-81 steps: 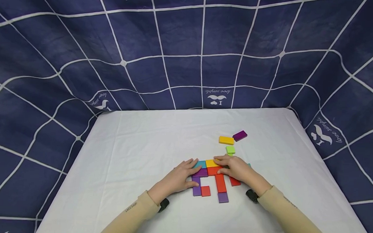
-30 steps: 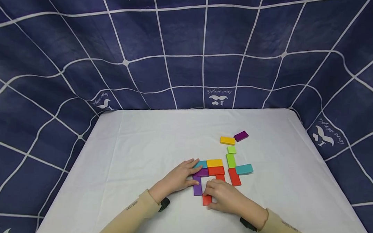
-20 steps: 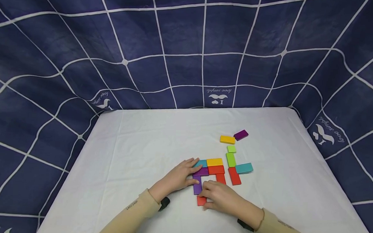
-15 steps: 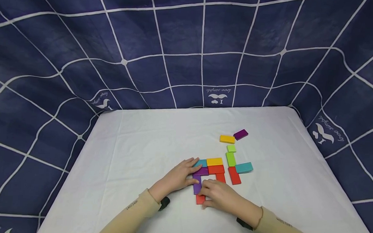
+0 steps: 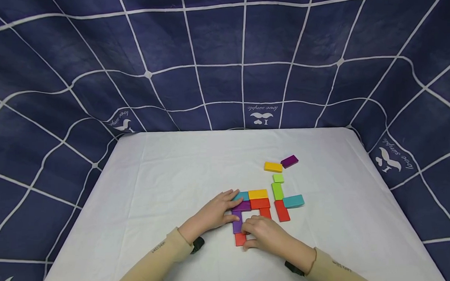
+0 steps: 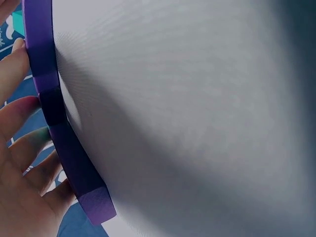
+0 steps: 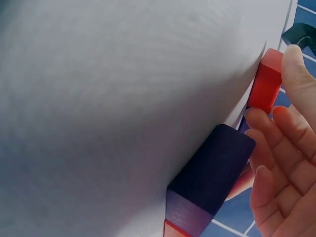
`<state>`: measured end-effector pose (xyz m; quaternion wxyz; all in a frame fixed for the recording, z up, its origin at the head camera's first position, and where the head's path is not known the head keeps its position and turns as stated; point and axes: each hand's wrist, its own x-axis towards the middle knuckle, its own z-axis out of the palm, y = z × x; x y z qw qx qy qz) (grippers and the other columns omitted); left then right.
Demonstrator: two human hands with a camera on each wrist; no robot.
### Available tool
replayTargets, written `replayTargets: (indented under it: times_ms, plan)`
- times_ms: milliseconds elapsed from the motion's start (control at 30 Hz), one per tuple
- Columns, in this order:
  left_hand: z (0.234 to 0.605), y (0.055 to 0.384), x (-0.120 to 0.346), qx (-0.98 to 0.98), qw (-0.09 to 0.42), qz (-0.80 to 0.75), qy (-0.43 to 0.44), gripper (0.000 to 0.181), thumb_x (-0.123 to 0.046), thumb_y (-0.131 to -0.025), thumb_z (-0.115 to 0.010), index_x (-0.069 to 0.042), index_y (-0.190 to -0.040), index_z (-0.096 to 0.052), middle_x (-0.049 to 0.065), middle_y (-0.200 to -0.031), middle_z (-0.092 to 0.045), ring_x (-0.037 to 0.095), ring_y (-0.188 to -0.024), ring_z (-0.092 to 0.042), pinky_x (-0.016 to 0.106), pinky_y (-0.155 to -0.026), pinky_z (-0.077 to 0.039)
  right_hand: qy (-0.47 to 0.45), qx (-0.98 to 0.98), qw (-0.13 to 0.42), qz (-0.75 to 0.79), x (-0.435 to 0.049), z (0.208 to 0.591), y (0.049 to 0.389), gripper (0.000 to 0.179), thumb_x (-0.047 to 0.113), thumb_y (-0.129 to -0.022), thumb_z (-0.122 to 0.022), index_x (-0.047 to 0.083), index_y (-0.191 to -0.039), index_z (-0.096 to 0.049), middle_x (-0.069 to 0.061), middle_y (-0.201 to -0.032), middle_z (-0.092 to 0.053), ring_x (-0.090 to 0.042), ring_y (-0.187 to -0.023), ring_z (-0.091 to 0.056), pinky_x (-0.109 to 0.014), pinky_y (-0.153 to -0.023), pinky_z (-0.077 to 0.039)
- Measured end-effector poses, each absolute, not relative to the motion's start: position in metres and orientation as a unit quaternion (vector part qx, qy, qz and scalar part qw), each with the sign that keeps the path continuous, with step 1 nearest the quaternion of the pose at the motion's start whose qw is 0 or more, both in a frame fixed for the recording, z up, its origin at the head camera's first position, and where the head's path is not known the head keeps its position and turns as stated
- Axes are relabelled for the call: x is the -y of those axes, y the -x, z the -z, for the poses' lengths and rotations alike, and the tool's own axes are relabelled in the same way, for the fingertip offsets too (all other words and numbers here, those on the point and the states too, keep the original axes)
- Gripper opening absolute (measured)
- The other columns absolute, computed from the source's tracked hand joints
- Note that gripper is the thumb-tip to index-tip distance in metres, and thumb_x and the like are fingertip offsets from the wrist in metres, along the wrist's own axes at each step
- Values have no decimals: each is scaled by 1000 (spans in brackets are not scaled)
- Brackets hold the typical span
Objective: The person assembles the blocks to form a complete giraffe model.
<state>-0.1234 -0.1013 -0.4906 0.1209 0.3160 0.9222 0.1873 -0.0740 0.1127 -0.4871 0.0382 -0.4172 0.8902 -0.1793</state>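
Note:
Flat coloured blocks lie in an open frame shape on the white table. My left hand [image 5: 214,211] rests with extended fingers on its left side, over the blue block [image 5: 242,195], the dark purple block [image 5: 242,206] and the upright purple block [image 5: 237,225]. Thumb and fingertips of my right hand [image 5: 266,233] pinch a small red square block [image 5: 240,240] at the lower end of that upright purple block. Yellow [image 5: 258,194] and red [image 5: 260,203] blocks form the upper right. Another purple block [image 7: 212,173] shows beside my right fingers, hidden in the head view.
Right of the frame lie a red block [image 5: 282,211], a teal block [image 5: 293,201] and two green blocks, one longer [image 5: 277,191] and one small [image 5: 278,178]. Farther back are a yellow block [image 5: 273,167] and a dark purple block [image 5: 290,161]. Dark blue curtains surround the table.
My right hand has come down from the upper right blocks to the red square and slid it left, below the upright purple block. My left hand has stayed in place.

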Motion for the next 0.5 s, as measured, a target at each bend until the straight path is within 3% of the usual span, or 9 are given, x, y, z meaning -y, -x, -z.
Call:
replayTargets:
  times_ms: [333,500]
  plan:
    - [489,122,102,-924,122,-187,-311,65,-42,-92,-66,-13,-147,-47,9,-160,-32,31,-147,-32,48,-119,-32,414,-894,27,167,-112,487,76,33,46,-78,-79,18,-93,-72,9,-86,-67,-7,-83,-61,-22,-81,-55]
    - [490,122,102,-923,126,-186,-312,64,-43,-93,-65,-14,-147,-46,9,-161,-31,31,-148,-31,47,-120,-30,371,-906,11,203,-128,479,88,25,35,-82,-80,15,-94,-73,7,-90,-67,-9,-86,-61,-26,-81,-57]
